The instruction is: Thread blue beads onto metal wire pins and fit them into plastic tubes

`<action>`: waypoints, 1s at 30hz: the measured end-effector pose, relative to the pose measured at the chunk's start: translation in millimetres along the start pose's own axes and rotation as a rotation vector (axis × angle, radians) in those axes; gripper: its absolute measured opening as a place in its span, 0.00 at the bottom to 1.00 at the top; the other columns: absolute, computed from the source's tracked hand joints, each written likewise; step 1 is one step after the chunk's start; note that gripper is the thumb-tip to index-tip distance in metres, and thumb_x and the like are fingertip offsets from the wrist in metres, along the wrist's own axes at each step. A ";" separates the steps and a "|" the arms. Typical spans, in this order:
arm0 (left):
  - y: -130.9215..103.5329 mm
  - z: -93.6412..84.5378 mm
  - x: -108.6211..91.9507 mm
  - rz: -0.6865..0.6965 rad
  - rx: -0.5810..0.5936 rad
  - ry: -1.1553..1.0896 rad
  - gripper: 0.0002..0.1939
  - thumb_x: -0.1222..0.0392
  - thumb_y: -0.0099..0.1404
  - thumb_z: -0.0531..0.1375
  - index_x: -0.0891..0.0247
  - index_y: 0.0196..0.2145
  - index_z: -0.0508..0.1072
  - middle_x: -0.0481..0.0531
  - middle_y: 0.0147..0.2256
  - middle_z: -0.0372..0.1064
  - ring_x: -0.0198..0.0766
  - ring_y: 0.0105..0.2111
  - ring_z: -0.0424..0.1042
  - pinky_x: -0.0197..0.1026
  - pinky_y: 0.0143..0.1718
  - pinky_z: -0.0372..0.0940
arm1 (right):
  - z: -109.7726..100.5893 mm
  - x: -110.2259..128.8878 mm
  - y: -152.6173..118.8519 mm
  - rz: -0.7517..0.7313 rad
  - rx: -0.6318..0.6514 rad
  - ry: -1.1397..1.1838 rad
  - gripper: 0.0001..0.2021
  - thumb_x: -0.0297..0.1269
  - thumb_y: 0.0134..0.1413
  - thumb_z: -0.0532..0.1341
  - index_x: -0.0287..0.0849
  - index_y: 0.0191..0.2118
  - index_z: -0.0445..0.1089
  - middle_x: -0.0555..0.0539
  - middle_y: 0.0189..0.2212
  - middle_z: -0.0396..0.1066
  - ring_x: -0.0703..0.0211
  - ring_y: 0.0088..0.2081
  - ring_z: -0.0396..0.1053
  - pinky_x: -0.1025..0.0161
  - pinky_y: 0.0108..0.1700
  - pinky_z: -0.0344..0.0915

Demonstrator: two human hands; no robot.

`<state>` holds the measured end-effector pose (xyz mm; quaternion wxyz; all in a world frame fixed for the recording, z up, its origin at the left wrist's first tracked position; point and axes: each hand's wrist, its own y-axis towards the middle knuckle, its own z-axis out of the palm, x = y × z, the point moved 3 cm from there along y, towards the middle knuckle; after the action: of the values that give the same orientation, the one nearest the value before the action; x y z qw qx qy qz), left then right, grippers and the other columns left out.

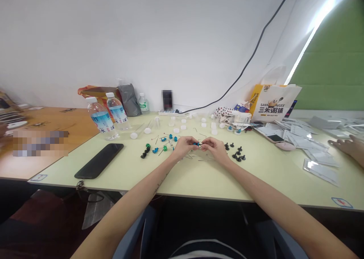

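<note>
Above the middle of the pale green table (136, 175), my left hand (184, 147) and my right hand (213, 147) meet fingertip to fingertip. Both are closed in a pinch around a small blue and dark part (196, 144), most of it covered by the fingers. Its exact kind I cannot make out. Left of my left hand lie small blue parts (155, 150), green parts (165, 148) and black parts (144, 153), among thin metal rods. Several black knob-like pieces (239, 153) lie right of my right hand.
A dark phone (99, 161) lies at left, with water bottles (102, 119) behind it. White-capped clear tubes (140, 130) lie toward the back. At right are a paper bag (275, 102), white cards (320, 170) and another person's hand (348, 145). A black cable (253, 54) hangs along the wall.
</note>
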<state>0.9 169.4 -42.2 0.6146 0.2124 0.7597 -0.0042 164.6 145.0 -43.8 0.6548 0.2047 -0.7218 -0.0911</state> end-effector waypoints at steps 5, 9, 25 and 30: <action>-0.5 0.9 -2.1 0.005 -0.004 0.008 0.12 0.63 0.45 0.65 0.69 0.30 0.74 0.53 0.26 0.72 0.35 0.25 0.69 0.36 0.27 0.62 | 0.6 1.0 -0.7 -0.014 0.009 0.001 0.10 0.42 0.44 0.63 0.41 0.31 0.70 0.49 0.23 0.72 0.57 0.26 0.72 0.57 0.34 0.71; -1.4 1.9 -4.2 0.009 -0.009 0.022 0.11 0.63 0.45 0.65 0.69 0.30 0.74 0.52 0.25 0.71 0.33 0.24 0.68 0.35 0.26 0.62 | 0.4 0.4 -0.7 -0.007 0.020 0.006 0.10 0.42 0.45 0.63 0.41 0.30 0.70 0.48 0.22 0.72 0.57 0.26 0.71 0.59 0.34 0.70; -0.5 4.4 -0.2 -0.074 0.013 0.001 0.11 0.63 0.45 0.65 0.69 0.29 0.74 0.52 0.25 0.71 0.34 0.24 0.69 0.36 0.27 0.64 | 0.2 -6.2 0.0 0.057 -0.008 -0.036 0.13 0.46 0.44 0.62 0.41 0.33 0.71 0.48 0.26 0.73 0.58 0.27 0.72 0.60 0.33 0.69; -1.0 3.8 -3.8 -0.075 -0.007 -0.065 0.11 0.63 0.46 0.65 0.70 0.29 0.73 0.51 0.22 0.70 0.33 0.22 0.68 0.35 0.26 0.64 | 0.5 -1.1 -0.4 0.039 -0.012 -0.055 0.14 0.42 0.44 0.62 0.41 0.37 0.72 0.47 0.30 0.74 0.56 0.31 0.73 0.58 0.38 0.69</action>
<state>4.7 166.4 -39.8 0.6390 0.1813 0.7469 -0.0312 164.2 145.1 -45.0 0.6376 0.1838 -0.7429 -0.0883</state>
